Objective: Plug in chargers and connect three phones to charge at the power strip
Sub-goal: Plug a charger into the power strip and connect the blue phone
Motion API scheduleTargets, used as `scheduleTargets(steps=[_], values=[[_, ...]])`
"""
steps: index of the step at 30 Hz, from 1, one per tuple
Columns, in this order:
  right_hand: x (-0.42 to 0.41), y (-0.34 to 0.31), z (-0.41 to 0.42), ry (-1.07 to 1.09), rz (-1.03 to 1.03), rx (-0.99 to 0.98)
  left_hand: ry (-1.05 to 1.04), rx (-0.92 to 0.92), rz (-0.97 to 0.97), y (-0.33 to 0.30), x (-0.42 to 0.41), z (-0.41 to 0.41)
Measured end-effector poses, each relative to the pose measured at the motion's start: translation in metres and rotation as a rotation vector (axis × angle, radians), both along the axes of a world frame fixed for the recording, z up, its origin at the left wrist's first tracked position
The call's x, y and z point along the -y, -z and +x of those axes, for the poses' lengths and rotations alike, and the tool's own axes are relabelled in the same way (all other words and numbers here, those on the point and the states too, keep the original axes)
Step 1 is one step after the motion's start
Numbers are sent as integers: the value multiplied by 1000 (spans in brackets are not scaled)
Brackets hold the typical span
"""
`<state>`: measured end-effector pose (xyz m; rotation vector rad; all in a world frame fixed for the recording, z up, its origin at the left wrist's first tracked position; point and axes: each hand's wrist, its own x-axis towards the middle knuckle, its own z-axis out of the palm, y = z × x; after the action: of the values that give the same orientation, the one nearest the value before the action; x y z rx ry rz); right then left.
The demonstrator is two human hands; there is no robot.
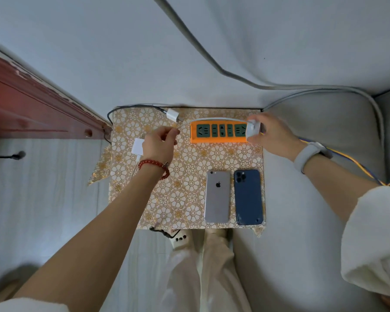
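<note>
Right hand (271, 135): we grip a white charger (253, 129) at the orange power strip's (218, 131) right end, far bench edge.
Left hand (158, 145): our fingers curl, pinching something unclear.
Phones: silver phone (217, 197) and blue phone (248, 197), near right corner.

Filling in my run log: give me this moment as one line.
right hand: holds white charger at power strip right end | left hand: curled, contents unclear | two phones face down, unconnected

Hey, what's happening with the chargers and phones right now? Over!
Right hand grips white charger at orange power strip. Left hand pinching, contents unclear. Two phones unconnected.
</note>
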<state>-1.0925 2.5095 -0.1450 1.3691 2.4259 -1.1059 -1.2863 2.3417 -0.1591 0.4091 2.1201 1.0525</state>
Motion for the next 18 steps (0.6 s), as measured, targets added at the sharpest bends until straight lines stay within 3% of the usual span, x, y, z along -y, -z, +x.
scheduleTargets(steps=[9, 18], values=[[-15, 20, -1, 50, -109, -165, -28, -107, -45, 9, -27, 5], [-28, 22, 7, -84, -103, -151, 8, -132, -63, 9, -31, 12]])
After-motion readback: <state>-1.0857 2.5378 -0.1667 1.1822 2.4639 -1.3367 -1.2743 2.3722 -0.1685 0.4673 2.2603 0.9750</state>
